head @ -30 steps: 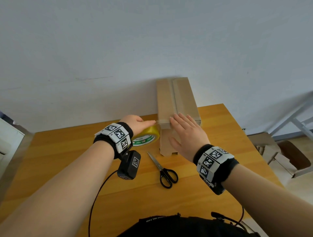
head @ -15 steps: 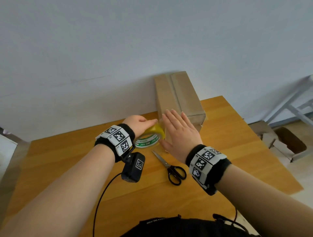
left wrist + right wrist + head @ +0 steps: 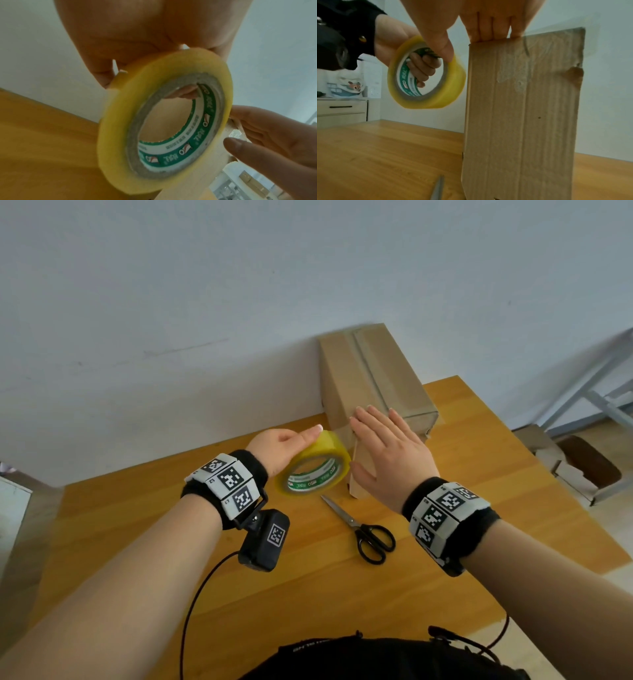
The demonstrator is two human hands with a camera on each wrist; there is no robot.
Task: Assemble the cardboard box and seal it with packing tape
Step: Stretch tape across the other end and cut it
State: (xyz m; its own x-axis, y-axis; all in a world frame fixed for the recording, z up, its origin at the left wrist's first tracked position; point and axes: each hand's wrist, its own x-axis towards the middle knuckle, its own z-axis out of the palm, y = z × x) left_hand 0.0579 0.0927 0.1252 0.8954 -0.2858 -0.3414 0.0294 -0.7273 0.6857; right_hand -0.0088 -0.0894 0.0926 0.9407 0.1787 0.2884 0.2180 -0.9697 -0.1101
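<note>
Cardboard box (image 3: 373, 385) upright on table (image 3: 513, 474), approx 12 o'clock from wearer, top flaps shut w/ centre seam up. Right hand (image 3: 387, 450) flat, fingers straight and together, laid over near top edge of box; in the right wrist view fingertips (image 3: 489, 36) sit on that top edge, thumb off to 9 o'clock side. Judged purpose: to pin flaps and hold down tape end while more strip gets drawn. Clear film wrinkled on near box face (image 3: 513, 70), so tape appears already stuck there. Left hand (image 3: 277, 448) grips packing tape roll (image 3: 313, 463), fingers curled through core, thumb over outer rim; roll off table, just beside box at 9 o'clock of it. Cannot tell whether strip runs from roll to box. Scissors (image 3: 363, 530) lying on table at 6 o'clock of box, blades shut, near roll; likely wanted for cut, not obstructing. Wrist cam cable (image 3: 202, 587) trailing over near table edge. Open carton on floor (image 3: 579, 470) at 3 o'clock, well apart. Wall (image 3: 239, 302) behind box; whether touching, cannot tell.
</note>
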